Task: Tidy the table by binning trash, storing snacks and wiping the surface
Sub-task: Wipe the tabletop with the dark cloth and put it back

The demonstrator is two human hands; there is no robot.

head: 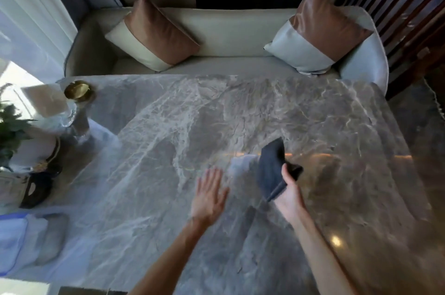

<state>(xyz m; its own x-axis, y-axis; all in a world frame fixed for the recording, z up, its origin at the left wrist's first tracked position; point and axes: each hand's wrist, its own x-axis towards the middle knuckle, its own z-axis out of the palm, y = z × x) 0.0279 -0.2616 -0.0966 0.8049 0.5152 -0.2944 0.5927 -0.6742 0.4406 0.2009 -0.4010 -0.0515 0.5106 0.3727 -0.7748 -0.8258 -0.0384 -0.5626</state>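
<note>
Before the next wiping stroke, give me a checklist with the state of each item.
1. Dark blue cloth gripped by right hand: ok.
2. Cloth flat on the marble table: not ok, it is bunched and raised.
3. Left hand out of the cloth's path: cannot tell, it is open beside it.
4. Middle of the table free of trash: ok.
5. Gold dish at far left corner clear of the stroke: ok.

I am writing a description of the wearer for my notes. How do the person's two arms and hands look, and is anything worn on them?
Both forearms are bare as far as the picture shows: no sleeve reaches into view. The left hand and the right hand wear no gloves. I see no watch, bracelet or ring, though motion blur could hide a thin one.
</note>
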